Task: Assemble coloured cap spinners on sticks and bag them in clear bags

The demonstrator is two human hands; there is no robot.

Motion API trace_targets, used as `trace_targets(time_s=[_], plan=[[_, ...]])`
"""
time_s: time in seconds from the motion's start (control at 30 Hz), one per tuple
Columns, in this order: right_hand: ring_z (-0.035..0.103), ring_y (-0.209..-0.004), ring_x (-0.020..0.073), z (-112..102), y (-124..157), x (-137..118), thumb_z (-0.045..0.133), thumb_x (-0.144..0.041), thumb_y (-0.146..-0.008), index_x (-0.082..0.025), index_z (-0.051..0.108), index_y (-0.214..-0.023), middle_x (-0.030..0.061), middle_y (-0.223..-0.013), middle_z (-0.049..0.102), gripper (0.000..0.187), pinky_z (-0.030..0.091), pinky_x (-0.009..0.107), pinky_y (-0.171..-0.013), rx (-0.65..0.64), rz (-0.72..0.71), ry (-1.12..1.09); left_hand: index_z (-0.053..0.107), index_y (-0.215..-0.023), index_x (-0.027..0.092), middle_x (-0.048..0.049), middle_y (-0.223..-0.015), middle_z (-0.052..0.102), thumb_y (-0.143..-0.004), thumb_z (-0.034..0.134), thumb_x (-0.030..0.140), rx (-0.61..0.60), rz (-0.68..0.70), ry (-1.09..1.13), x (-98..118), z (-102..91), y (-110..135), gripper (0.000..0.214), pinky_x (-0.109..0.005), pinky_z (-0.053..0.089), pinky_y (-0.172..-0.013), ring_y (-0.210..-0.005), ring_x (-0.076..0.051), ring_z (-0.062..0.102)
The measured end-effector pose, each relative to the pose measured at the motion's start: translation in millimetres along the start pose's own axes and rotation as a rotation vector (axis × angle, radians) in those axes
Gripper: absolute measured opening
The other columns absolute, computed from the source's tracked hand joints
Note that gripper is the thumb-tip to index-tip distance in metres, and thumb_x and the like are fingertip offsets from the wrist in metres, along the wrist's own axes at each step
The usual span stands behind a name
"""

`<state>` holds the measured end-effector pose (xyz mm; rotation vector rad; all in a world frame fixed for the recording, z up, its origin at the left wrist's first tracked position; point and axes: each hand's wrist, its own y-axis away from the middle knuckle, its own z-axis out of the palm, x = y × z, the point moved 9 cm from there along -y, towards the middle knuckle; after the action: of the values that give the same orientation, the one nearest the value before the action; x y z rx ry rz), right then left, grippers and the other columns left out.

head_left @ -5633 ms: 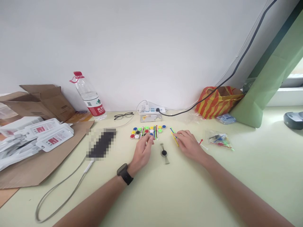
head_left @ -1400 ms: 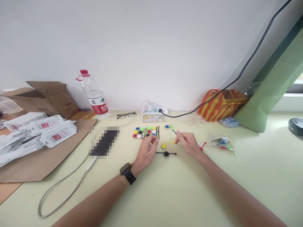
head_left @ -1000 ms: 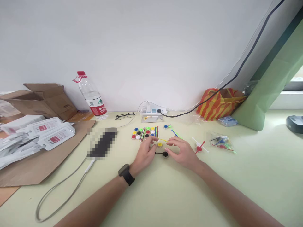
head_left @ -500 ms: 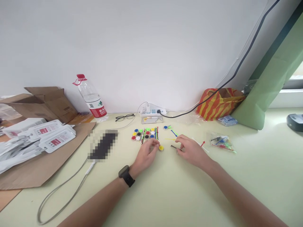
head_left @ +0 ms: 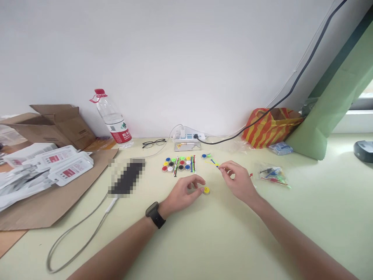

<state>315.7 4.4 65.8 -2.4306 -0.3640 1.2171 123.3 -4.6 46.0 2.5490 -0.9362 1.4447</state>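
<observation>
My left hand [head_left: 186,191], with a black watch on its wrist, lies low over the table. Its thumb tip is at the edge of a round yellow-topped disc [head_left: 206,190], and its index finger is apart from the thumb. To the right, my right hand [head_left: 237,179] has thumb and index finger pinched on a thin yellow stick [head_left: 212,163]. A blue stick [head_left: 215,163] lies right beside it, partly overlapping. Part of a red arrow-tipped stick [head_left: 251,175] shows behind the right hand.
Coloured discs [head_left: 180,167] and sticks [head_left: 193,165] stand grouped ahead. A blue disc [head_left: 204,156] lies farther back. A bag of parts [head_left: 274,175] is at right. A power strip [head_left: 188,137], glasses [head_left: 154,143], bottle [head_left: 119,128] and pixelated dark object [head_left: 129,177] lie around.
My left hand and the yellow disc have moved right and nearer to me. My right hand has risen slightly and closed on the yellow stick; the black stick is now out of sight.
</observation>
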Motion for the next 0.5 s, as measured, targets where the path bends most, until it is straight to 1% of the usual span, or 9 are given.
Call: trace_targets(time_s=[0.07, 0.1, 0.13, 0.23, 0.3, 0.33, 0.4, 0.5], plan=[[0.068, -0.088, 0.0221, 10, 3, -1, 0.054, -0.03, -0.094, -0.021, 0.071, -0.092, 0.0085, -0.1, 0.072, 0.019, 0.053, 0.033, -0.074, -0.015, 0.054, -0.131, 0.072, -0.107, 0.025, -0.0027, -0.105, 0.075, -0.092, 0.065, 0.028, -0.05, 0.042, -0.009, 6, 4.8, 2, 0.016, -0.031, 0.051, -0.082, -0.093, -0.019, 0.067], [0.067, -0.089, 0.0223, 14, 5, 0, 0.055, -0.03, -0.092, -0.02, 0.071, -0.09, 0.0083, -0.098, 0.072, 0.018, 0.052, 0.033, -0.075, -0.025, 0.085, -0.183, 0.073, -0.105, 0.026, -0.0027, -0.104, 0.075, -0.092, 0.066, 0.027, -0.045, 0.058, -0.016, 9, 4.9, 3, 0.015, -0.032, 0.051, -0.082, -0.094, -0.02, 0.066], [0.067, -0.087, 0.0219, 19, 6, 2, 0.057, -0.03, -0.091, -0.02, 0.071, -0.087, 0.0076, -0.093, 0.071, 0.018, 0.052, 0.033, -0.075, -0.035, 0.12, -0.229, 0.072, -0.104, 0.025, -0.0029, -0.102, 0.075, -0.092, 0.066, 0.027, -0.01, 0.07, -0.024, 10, 2.4, 3, 0.013, -0.032, 0.051, -0.082, -0.094, -0.02, 0.066], [0.062, -0.073, 0.0186, 30, 12, 9, 0.057, -0.028, -0.086, -0.019, 0.069, -0.08, 0.003, -0.076, 0.065, 0.016, 0.048, 0.031, -0.069, -0.07, 0.237, -0.363, 0.07, -0.103, 0.024, -0.004, -0.1, 0.073, -0.094, 0.064, 0.026, 0.218, 0.089, -0.069, 9, -16.0, 4, 0.011, -0.034, 0.05, -0.079, -0.09, -0.02, 0.064], [0.059, -0.069, 0.0167, 38, 15, 12, 0.056, -0.026, -0.083, -0.019, 0.069, -0.078, 0.0011, -0.071, 0.063, 0.016, 0.046, 0.03, -0.066, -0.113, 0.291, -0.447, 0.068, -0.109, 0.025, -0.0053, -0.105, 0.071, -0.094, 0.065, 0.027, 0.325, 0.102, -0.114, 7, -24.3, 5, 0.015, -0.036, 0.05, -0.08, -0.094, -0.022, 0.063], [0.058, -0.068, 0.016, 42, 17, 12, 0.056, -0.025, -0.082, -0.019, 0.069, -0.078, 0.0006, -0.071, 0.062, 0.016, 0.045, 0.029, -0.066, -0.135, 0.306, -0.483, 0.067, -0.112, 0.025, -0.0058, -0.108, 0.07, -0.093, 0.066, 0.028, 0.339, 0.112, -0.135, 6, -25.1, 4, 0.019, -0.037, 0.05, -0.081, -0.098, -0.023, 0.062], [0.057, -0.066, 0.015, 47, 18, 10, 0.055, -0.025, -0.081, -0.018, 0.069, -0.076, -0.0001, -0.069, 0.061, 0.016, 0.044, 0.029, -0.065, -0.172, 0.323, -0.533, 0.066, -0.117, 0.026, -0.0067, -0.115, 0.068, -0.093, 0.068, 0.028, 0.309, 0.14, -0.159, 7, -21.9, 3, 0.024, -0.039, 0.051, -0.089, -0.106, -0.024, 0.061], [0.052, -0.061, 0.014, 52, 19, 11, 0.054, -0.024, -0.078, -0.019, 0.069, -0.071, -0.001, -0.063, 0.059, 0.017, 0.041, 0.028, -0.061, -0.216, 0.357, -0.57, 0.069, -0.116, 0.027, -0.0071, -0.117, 0.068, -0.095, 0.066, 0.029, 0.267, 0.175, -0.17, 7, -17.2, 2, 0.021, -0.041, 0.048, -0.099, -0.112, -0.024, 0.061]])
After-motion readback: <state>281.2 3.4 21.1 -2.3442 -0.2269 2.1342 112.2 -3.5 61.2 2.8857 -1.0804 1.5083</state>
